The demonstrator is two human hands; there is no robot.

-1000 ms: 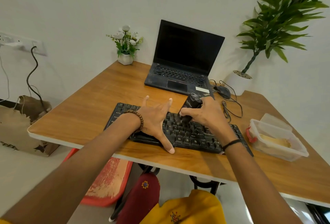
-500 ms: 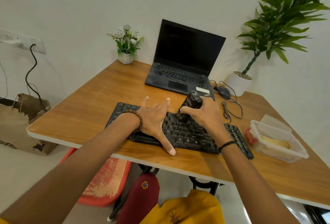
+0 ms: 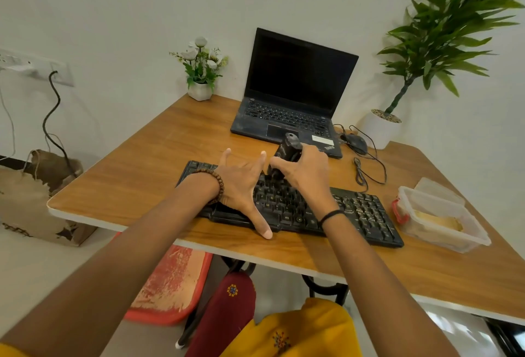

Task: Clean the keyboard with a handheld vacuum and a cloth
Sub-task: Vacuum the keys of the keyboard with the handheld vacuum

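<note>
A black keyboard (image 3: 360, 211) lies near the front edge of the wooden desk (image 3: 147, 169). My left hand (image 3: 241, 186) lies flat on the keyboard's left half with fingers spread and straight, thumb reaching the front edge. My right hand (image 3: 306, 174) grips a small black handheld vacuum (image 3: 288, 147), held upright with its nozzle down on the upper middle keys, close to my left index finger. A yellowish cloth (image 3: 437, 220) lies inside a clear plastic box at the right.
An open black laptop (image 3: 295, 92) stands behind the keyboard. A mouse (image 3: 355, 142) with a tangled cable lies to its right. The clear box (image 3: 443, 240) sits at the right. A small flower pot (image 3: 200, 91) and a tall potted plant (image 3: 380, 129) stand at the back.
My right hand has slid the vacuum leftward along the upper keys, closer to my left hand. The left hand stays pressed on the keyboard.
</note>
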